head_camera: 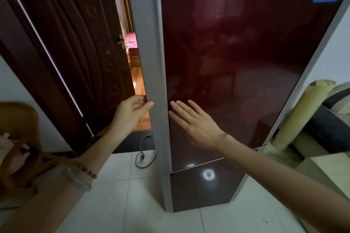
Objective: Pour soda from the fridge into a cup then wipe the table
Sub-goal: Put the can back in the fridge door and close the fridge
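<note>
head view, read from the left: a wicker chair point(19, 138) sat by the wall, then a dark wooden door point(75, 43) stood ajar. next came the left hand point(132, 113), fingers curled round the grey edge of the fridge point(236, 62) with the thumb laid on its grey face. below it a loose power cord point(144, 155) lay on the tiles just beside the fridge's near corner. the right hand point(193, 123) was flat, fingers straight, at the red door front; i could not tell whether it touched the glass. rolled mats point(303, 111) leaned just beside the fridge's right side.

from my desk i judged the worries as these: a hard tug on that edge could rock the cabinet rather than free the door, a foot could catch the cord, and the mats might block the door's swing if it hinged on that side, which i could not tell. the soda was not in view; i took it to be behind the shut door.

the fridge stood directly ahead on the tiles, long axis upright, red front facing me, brand lettering at the top.
</note>
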`<state>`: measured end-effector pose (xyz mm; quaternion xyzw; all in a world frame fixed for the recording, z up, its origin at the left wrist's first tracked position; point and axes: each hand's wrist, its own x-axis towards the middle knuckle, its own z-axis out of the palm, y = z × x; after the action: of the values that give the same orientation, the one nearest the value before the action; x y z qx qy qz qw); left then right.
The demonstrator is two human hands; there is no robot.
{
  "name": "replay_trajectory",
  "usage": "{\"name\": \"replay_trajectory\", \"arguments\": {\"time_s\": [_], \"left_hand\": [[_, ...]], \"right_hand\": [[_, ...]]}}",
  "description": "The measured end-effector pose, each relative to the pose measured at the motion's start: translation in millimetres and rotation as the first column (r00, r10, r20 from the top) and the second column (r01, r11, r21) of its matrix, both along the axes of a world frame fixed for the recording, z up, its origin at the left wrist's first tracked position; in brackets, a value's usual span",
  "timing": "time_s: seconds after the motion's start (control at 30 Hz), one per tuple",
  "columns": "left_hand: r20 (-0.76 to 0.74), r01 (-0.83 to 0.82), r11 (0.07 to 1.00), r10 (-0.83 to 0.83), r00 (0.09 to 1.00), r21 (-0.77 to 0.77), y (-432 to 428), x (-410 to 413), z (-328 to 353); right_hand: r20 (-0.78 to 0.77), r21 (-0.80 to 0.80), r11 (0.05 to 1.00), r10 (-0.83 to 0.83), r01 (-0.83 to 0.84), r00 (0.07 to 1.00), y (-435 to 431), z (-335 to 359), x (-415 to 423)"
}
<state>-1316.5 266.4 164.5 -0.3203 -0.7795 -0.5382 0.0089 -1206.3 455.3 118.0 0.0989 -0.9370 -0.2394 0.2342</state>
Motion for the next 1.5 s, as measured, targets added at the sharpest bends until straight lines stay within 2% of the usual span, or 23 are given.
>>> {"name": "replay_trajectory", "arguments": {"time_s": [0.4, 0.93, 1.17, 1.3, 1.5], "left_hand": [[-0.043, -0.1, 0.993, 0.098, 0.994, -0.057, 20.2, -42.2, 1.6], [-0.066, -0.168, 0.981, 0.162, 0.985, -0.096, 32.5, -70.0, -1.8], [-0.025, -0.158, 0.985, 0.157, 0.987, -0.066, 31.9, -62.9, -6.5], [0.025, -0.079, 0.994, 0.081, 0.996, -0.073, 27.4, -53.5, -3.1], [0.041, 0.003, 0.991, 0.002, 0.999, -0.137, 22.9, -39.2, -2.4]], "right_hand": [[0.007, 0.064, 0.996, 0.064, -0.064, 0.998, 27.0, 2.0, -40.8], [0.034, 0.052, 0.993, 0.104, -0.106, 0.994, 43.3, -0.5, -63.8], [0.079, 0.001, 0.996, 0.087, -0.087, 0.993, 37.5, 2.9, -60.0], [0.107, -0.046, 0.997, 0.061, -0.057, 0.992, 29.7, 4.7, -56.8], [0.151, -0.308, 0.951, 0.075, -0.025, 0.986, 13.4, 12.5, -48.7]]}}
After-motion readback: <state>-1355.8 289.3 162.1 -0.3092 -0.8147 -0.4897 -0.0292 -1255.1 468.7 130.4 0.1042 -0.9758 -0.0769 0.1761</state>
